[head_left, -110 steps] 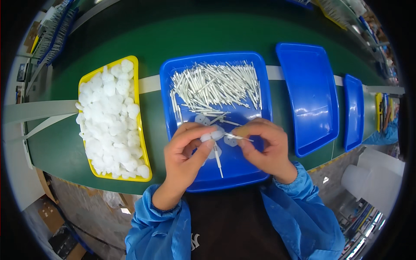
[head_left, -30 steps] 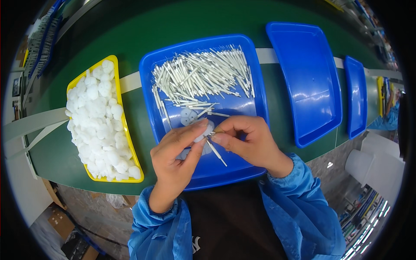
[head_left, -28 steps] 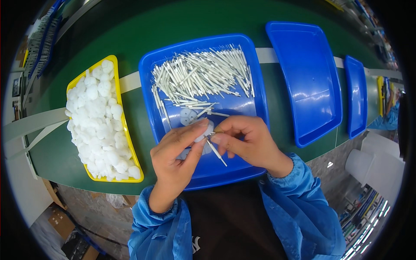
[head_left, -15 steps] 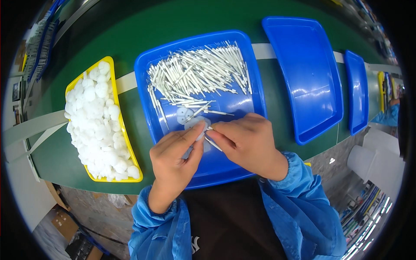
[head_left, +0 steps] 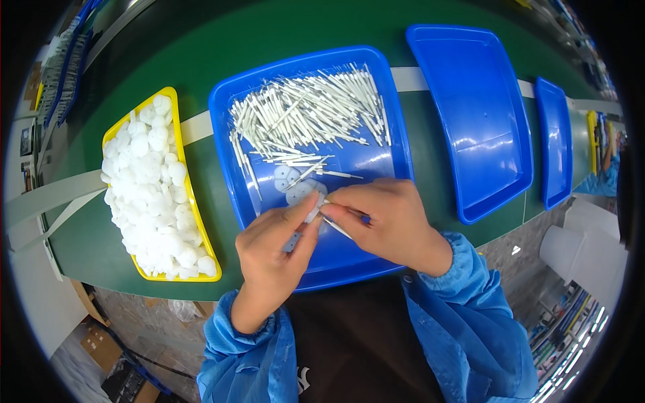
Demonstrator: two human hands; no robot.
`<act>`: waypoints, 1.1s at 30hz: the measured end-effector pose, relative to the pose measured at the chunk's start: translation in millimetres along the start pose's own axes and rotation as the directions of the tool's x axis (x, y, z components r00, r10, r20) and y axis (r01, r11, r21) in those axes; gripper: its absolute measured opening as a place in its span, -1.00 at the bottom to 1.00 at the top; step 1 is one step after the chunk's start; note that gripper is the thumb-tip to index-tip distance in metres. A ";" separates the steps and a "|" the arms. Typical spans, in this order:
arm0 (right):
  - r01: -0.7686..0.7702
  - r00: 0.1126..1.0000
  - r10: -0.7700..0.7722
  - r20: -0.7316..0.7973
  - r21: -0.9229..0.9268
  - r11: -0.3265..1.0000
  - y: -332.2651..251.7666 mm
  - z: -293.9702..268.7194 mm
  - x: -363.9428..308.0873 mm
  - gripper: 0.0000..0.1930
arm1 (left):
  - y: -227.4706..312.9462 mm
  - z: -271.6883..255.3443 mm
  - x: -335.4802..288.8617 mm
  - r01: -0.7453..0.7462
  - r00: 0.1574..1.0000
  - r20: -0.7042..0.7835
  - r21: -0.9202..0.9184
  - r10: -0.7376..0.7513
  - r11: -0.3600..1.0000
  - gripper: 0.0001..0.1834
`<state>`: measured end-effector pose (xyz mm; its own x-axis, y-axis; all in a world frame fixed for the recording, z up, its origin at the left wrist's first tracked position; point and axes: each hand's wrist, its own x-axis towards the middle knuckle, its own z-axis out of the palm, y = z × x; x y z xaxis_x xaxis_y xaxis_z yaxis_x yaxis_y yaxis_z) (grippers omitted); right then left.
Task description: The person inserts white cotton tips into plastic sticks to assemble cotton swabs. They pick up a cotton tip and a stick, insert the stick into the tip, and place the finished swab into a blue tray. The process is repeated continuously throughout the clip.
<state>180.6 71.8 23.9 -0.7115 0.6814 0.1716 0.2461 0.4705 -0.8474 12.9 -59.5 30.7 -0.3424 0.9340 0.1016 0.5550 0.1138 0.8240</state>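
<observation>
Over the near half of a blue tray (head_left: 404, 134), my left hand (head_left: 270, 247) pinches a small translucent white plastic disc (head_left: 314, 210) between thumb and fingers. My right hand (head_left: 393, 216) is closed against the disc's right edge, its fingertips gripping the end of a thin white stick that is mostly hidden. Another white stick (head_left: 338, 228) shows below the right fingers; whether it is held or lying in the tray I cannot tell. Several more discs with small holes (head_left: 285, 176) lie just beyond my fingertips. A heap of thin white sticks (head_left: 302, 111) fills the tray's far half.
To the left, a yellow tray (head_left: 210, 267) is heaped with white plastic pieces (head_left: 151, 195). A larger blue tray (head_left: 480, 121) and a narrower one (head_left: 554, 144) stand at the right on the green table (head_left: 295, 27). Another person's blue sleeve (head_left: 603, 180) shows at the far right.
Both hands remain together at the disc. The held disc has tilted slightly, and my right hand and wrist have shifted a little to the right.
</observation>
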 end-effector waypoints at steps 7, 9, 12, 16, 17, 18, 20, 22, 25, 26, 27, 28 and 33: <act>0.097 0.995 -0.098 -0.035 -0.025 0.995 4.2 -15.1 -8.9 -0.79 | -2.4 2.1 3.7 0.077 0.997 0.029 -0.316 -0.072 0.946 -0.45; 0.022 0.999 -0.018 -0.030 0.140 0.990 1.1 -25.2 -10.1 -0.73 | 5.8 -2.9 8.6 -0.004 1.000 -0.012 -0.244 0.001 0.970 -0.43; -0.078 0.996 0.061 0.060 0.337 0.938 -4.6 -28.1 -9.8 -0.69 | 8.7 -1.7 10.2 -0.167 0.986 -0.031 -0.103 0.165 0.981 -0.38; -0.119 0.992 0.094 0.085 0.371 0.921 -6.2 -27.3 -11.6 -0.71 | 13.1 -2.3 8.7 -0.181 0.983 -0.020 -0.142 0.180 0.973 -0.36; -0.126 0.991 0.099 0.089 0.384 0.915 -6.1 -27.3 -12.3 -0.71 | 13.2 -3.4 8.7 -0.181 0.983 -0.013 -0.149 0.181 0.972 -0.36; -0.131 0.990 0.103 0.092 0.399 0.908 -5.8 -27.3 -12.8 -0.71 | 13.3 -4.2 8.4 -0.180 0.983 -0.006 -0.154 0.181 0.972 -0.35; -0.132 0.990 0.101 0.094 0.438 0.889 -4.7 -25.7 -13.3 -0.72 | 12.8 -4.3 7.6 -0.178 0.984 -0.005 -0.158 0.179 0.971 -0.35; -0.125 0.992 0.094 0.089 0.484 0.866 -2.7 -23.6 -14.0 -0.72 | 13.0 -4.3 6.8 -0.181 0.983 -0.004 -0.159 0.183 0.971 -0.35; -0.114 0.993 0.083 0.086 0.491 0.863 -2.6 -22.9 -14.9 -0.74 | 14.0 -5.2 5.5 -0.181 0.983 0.002 -0.171 0.184 0.969 -0.34; -0.135 0.990 0.100 0.094 0.524 0.841 -3.0 -22.8 -15.6 -0.75 | 14.6 -5.6 5.5 -0.172 0.984 0.006 -0.188 0.176 0.967 -0.33; -0.156 0.988 0.118 0.105 0.557 0.816 -3.5 -22.8 -16.7 -0.77 | 14.9 -5.9 5.1 -0.162 0.986 0.011 -0.204 0.167 0.965 -0.33; -0.177 0.984 0.135 0.115 0.588 0.789 -3.7 -22.8 -17.4 -0.78 | 14.6 -6.0 4.4 -0.160 0.985 0.023 -0.214 0.169 0.964 -0.34; -0.329 0.944 0.237 0.229 0.667 0.669 -5.0 -26.0 -16.2 -0.84 | 11.8 -5.8 5.0 -0.216 0.972 0.047 -0.189 0.229 0.958 -0.37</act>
<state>208.0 73.0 38.4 -0.7645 0.6261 -0.1536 -0.0397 -0.2836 -0.9581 13.3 -55.5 44.2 -0.1706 0.9501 0.2611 0.4625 -0.1568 0.8727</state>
